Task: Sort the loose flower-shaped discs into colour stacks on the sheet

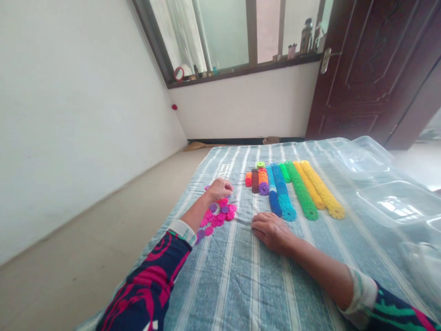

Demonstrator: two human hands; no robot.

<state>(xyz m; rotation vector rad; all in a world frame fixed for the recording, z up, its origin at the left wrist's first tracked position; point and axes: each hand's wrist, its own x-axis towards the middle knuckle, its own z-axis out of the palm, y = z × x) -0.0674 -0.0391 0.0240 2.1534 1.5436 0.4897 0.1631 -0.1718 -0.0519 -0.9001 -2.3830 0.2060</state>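
Pink discs (230,215) lie at six o'clock from the nearer left hand (219,189), fingers (228,185) bunched; whether pinching, I can't tell.

pink discs (217,221): partly behind left forearm (195,210) | left hand (220,188): fingertip contents unclear | door (365,69): cut off above

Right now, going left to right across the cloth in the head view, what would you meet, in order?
Loose pink and purple discs, red-orange row, brown row, orange row with purple end, blue rows, long green row, yellow rows, clear containers.
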